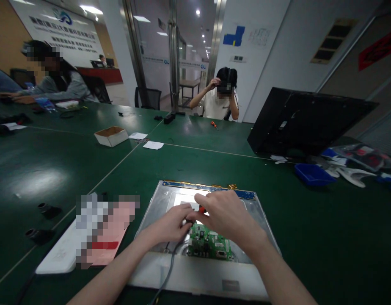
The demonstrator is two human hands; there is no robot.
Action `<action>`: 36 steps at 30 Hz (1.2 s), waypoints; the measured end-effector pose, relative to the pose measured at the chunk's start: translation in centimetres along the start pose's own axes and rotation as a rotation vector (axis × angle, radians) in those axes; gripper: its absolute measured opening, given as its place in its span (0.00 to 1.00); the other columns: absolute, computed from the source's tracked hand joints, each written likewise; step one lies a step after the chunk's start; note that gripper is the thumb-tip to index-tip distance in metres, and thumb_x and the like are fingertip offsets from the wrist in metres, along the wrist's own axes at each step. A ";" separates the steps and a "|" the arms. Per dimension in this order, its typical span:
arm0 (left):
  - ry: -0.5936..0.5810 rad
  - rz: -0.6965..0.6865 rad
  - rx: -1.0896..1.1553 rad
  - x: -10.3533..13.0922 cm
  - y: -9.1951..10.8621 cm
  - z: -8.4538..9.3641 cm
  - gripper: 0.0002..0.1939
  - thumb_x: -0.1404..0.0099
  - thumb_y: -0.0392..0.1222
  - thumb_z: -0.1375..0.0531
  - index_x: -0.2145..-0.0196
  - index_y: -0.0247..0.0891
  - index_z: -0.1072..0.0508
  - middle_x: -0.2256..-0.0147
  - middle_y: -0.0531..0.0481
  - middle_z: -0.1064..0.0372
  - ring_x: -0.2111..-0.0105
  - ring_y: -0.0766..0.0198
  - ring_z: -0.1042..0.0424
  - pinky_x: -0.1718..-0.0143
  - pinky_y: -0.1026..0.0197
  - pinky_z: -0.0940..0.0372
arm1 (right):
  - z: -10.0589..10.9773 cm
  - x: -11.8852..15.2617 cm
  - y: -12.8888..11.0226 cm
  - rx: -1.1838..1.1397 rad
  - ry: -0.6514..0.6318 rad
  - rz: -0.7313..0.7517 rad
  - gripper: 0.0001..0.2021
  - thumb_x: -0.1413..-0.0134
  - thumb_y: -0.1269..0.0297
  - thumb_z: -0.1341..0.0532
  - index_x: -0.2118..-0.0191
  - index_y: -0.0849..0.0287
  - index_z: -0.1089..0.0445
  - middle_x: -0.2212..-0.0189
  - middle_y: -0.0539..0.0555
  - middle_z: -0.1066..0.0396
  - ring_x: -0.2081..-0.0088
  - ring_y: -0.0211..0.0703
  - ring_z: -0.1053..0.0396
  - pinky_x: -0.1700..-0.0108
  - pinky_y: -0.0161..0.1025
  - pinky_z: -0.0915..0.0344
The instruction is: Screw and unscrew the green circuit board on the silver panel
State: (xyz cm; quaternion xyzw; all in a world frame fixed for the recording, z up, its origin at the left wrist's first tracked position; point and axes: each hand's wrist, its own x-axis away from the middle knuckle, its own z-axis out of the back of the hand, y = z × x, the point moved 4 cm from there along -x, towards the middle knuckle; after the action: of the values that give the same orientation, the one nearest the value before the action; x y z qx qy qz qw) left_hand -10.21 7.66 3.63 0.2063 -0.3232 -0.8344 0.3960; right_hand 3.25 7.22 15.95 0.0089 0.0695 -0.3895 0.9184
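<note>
A metal-backed display panel [262, 237] lies on the table in front of me, a blue circuit strip [246, 194] along its far edge. On its middle sits a green circuit board [211, 243], partly covered by my hands. My right hand [229, 216] is closed over the board's far side, around a tool with an orange-red handle, seemingly a screwdriver [202, 209]; its tip is hidden. My left hand [173, 222] touches the board's far left corner, fingers pinched together. What they hold is hidden. A grey cable [170, 269] runs from under this hand toward me.
To the left lie a white case [60, 250] and a pink packet [111, 237], near two black caps [39, 235]. Farther off stand an open cardboard box [111, 136], an orange screwdriver [213, 125], a blue tray [314, 174] and a black monitor housing [306, 123]. People sit across the table.
</note>
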 end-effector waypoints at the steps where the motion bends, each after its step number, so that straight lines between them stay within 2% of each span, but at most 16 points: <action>1: 0.015 -0.007 -0.003 0.0 0.0 0.0 0.10 0.41 0.31 0.47 0.62 0.37 0.29 0.63 0.46 0.32 0.61 0.56 0.33 0.58 0.56 0.37 | -0.1 -0.1 0.0 0.018 0.001 -0.004 0.10 0.39 0.57 0.44 0.67 0.57 0.35 0.75 0.51 0.27 0.75 0.38 0.35 0.75 0.39 0.58; 5: 0.047 -0.001 -0.024 0.0 0.0 0.0 0.09 0.41 0.32 0.46 0.64 0.36 0.29 0.64 0.46 0.32 0.63 0.57 0.33 0.60 0.57 0.37 | 0.1 -0.1 -0.3 -0.017 0.015 0.028 0.03 0.42 0.66 0.45 0.64 0.58 0.35 0.71 0.51 0.28 0.72 0.38 0.35 0.74 0.39 0.56; 8: 0.040 0.002 -0.038 0.1 0.0 0.0 0.08 0.42 0.32 0.46 0.65 0.36 0.30 0.64 0.47 0.32 0.63 0.57 0.33 0.60 0.57 0.37 | 0.5 0.3 -0.5 -0.081 -0.002 0.065 0.06 0.49 0.69 0.43 0.62 0.58 0.37 0.66 0.52 0.29 0.70 0.38 0.35 0.74 0.38 0.55; 14: 0.051 -0.060 -0.031 0.0 0.2 0.1 0.10 0.44 0.30 0.47 0.65 0.37 0.31 0.63 0.47 0.31 0.62 0.56 0.33 0.60 0.57 0.38 | 0.3 0.1 -0.6 -0.048 -0.012 0.030 0.08 0.41 0.58 0.42 0.64 0.56 0.35 0.72 0.51 0.28 0.72 0.39 0.34 0.74 0.39 0.57; 18: 0.059 -0.016 -0.022 0.0 0.3 0.2 0.09 0.44 0.30 0.46 0.65 0.37 0.31 0.64 0.47 0.31 0.62 0.56 0.33 0.62 0.58 0.37 | 0.0 -0.2 -0.8 -0.016 -0.006 0.033 0.06 0.38 0.63 0.46 0.64 0.57 0.35 0.71 0.52 0.27 0.72 0.38 0.35 0.74 0.40 0.57; 21: 0.082 -0.012 -0.002 0.0 0.6 0.4 0.09 0.44 0.30 0.46 0.65 0.36 0.31 0.62 0.46 0.31 0.62 0.56 0.32 0.61 0.57 0.37 | 0.3 0.0 -1.0 -0.102 -0.015 0.078 0.04 0.43 0.68 0.45 0.62 0.58 0.37 0.67 0.52 0.28 0.69 0.39 0.35 0.73 0.38 0.53; 24: 0.074 -0.016 0.004 0.0 0.6 0.3 0.07 0.44 0.31 0.46 0.67 0.36 0.31 0.63 0.46 0.31 0.62 0.56 0.33 0.60 0.57 0.36 | 0.5 0.2 -1.3 -0.172 -0.043 0.143 0.09 0.50 0.71 0.43 0.61 0.59 0.38 0.64 0.53 0.29 0.66 0.40 0.35 0.72 0.38 0.50; 27: 0.071 -0.024 -0.006 0.0 0.4 0.3 0.08 0.44 0.30 0.46 0.66 0.36 0.31 0.64 0.46 0.31 0.62 0.56 0.33 0.60 0.57 0.37 | 0.5 0.1 -1.0 -0.137 -0.026 0.113 0.08 0.47 0.67 0.42 0.60 0.57 0.38 0.66 0.53 0.28 0.67 0.42 0.34 0.72 0.38 0.52; 31: 0.045 -0.048 -0.017 0.0 0.3 0.1 0.10 0.43 0.30 0.46 0.65 0.37 0.30 0.63 0.47 0.31 0.62 0.57 0.33 0.59 0.57 0.37 | 0.1 -0.2 -0.3 -0.037 -0.021 0.000 0.08 0.40 0.57 0.43 0.64 0.56 0.35 0.73 0.51 0.28 0.73 0.39 0.35 0.74 0.38 0.58; 34: 0.042 -0.017 -0.020 0.0 0.2 0.1 0.09 0.42 0.31 0.46 0.64 0.37 0.30 0.62 0.47 0.31 0.63 0.57 0.33 0.60 0.58 0.36 | 0.1 -0.2 -0.2 -0.022 -0.013 0.003 0.06 0.39 0.61 0.45 0.64 0.57 0.35 0.73 0.51 0.28 0.73 0.38 0.35 0.74 0.38 0.59; 36: 0.044 -0.002 -0.027 0.0 0.1 0.1 0.08 0.41 0.32 0.45 0.64 0.37 0.30 0.63 0.46 0.31 0.63 0.57 0.33 0.60 0.57 0.36 | 0.3 0.0 -0.4 -0.051 0.002 0.031 0.04 0.42 0.66 0.44 0.61 0.57 0.35 0.69 0.51 0.28 0.72 0.38 0.35 0.74 0.38 0.58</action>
State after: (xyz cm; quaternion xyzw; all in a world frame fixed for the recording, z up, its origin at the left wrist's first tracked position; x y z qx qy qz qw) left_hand -10.21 7.59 3.78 0.2196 -0.3027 -0.8343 0.4052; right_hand 3.00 6.91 16.23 -0.0129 0.0801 -0.3732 0.9242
